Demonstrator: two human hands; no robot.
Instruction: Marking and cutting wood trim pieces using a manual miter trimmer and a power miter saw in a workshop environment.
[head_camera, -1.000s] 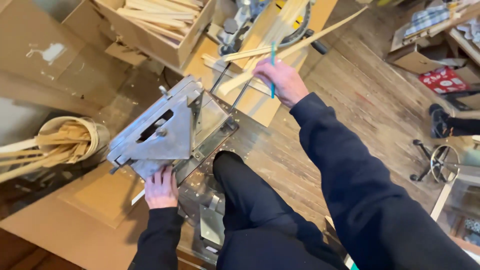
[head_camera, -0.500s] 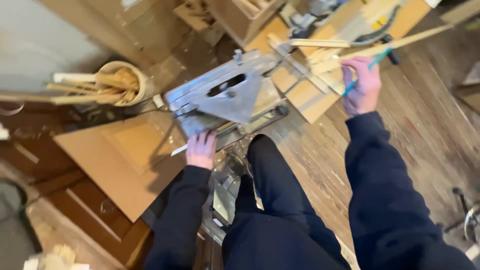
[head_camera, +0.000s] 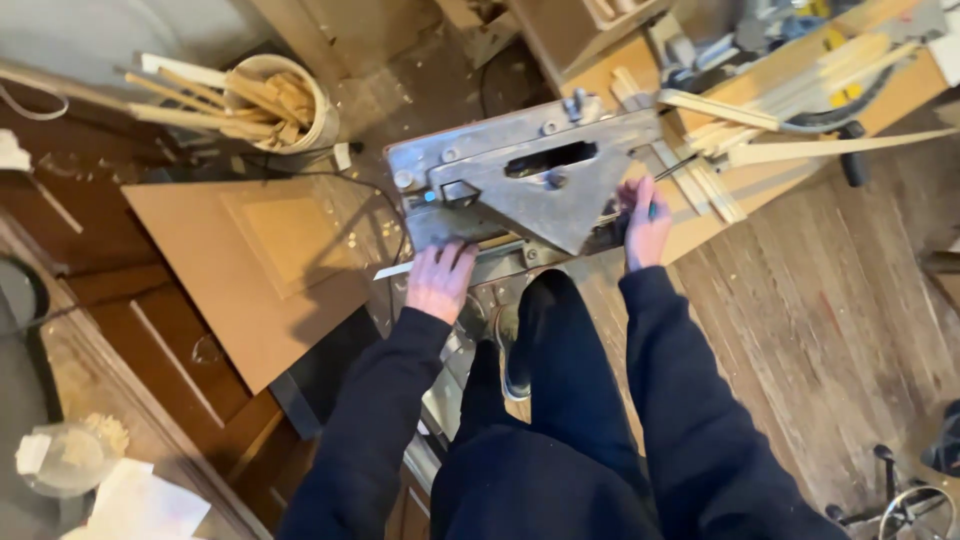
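A bucket (head_camera: 285, 100) of wood sticks stands far left. The left hand (head_camera: 438, 280) lies spread, pressing a pale strip (head_camera: 400, 270) at the metal saw table (head_camera: 520, 180). The right hand (head_camera: 645, 225) pinches a thin blue tool (head_camera: 653, 210) at the table's right edge. Best to keep fingers flat, clear of the slot (head_camera: 550, 158).

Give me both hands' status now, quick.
Left hand: open, fingers spread flat on the near edge of the metal machine, over a thin strip.
Right hand: curled against the machine's right edge; what it grips cannot be told.
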